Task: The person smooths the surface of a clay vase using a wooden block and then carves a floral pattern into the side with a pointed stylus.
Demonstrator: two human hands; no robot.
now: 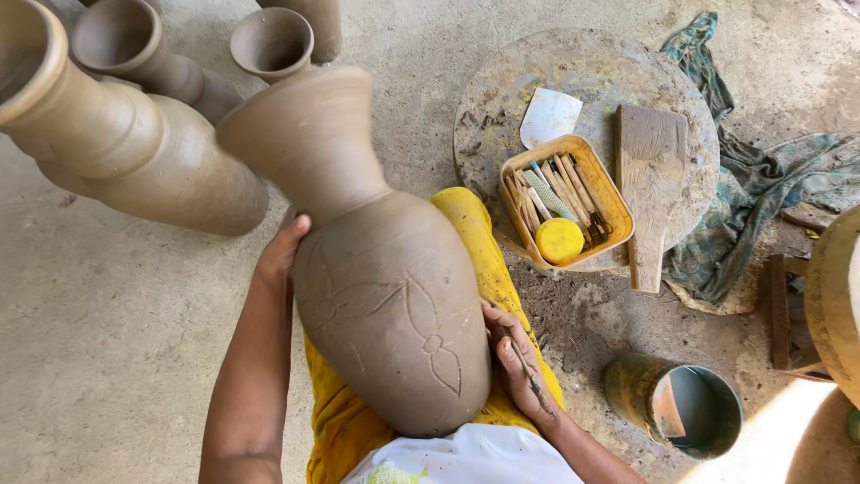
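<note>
A tall unfired clay vase (376,260) leans across my lap, its flared mouth pointing up and away. Petal-shaped lines are scratched into its belly. My left hand (282,246) presses flat against the vase's left shoulder and steadies it. My right hand (518,363), smeared with clay, rests against the lower right side of the belly and pinches a thin dark carving tool whose tip touches the clay. Yellow cloth (475,233) covers my legs under the vase.
Several other clay vases (134,152) stand at the upper left. A round wooden board (591,72) carries a tray of tools (564,202) with a yellow sponge, a wooden paddle (649,179) and a white scraper. A bucket (681,403) sits at lower right beside a crumpled cloth (761,188).
</note>
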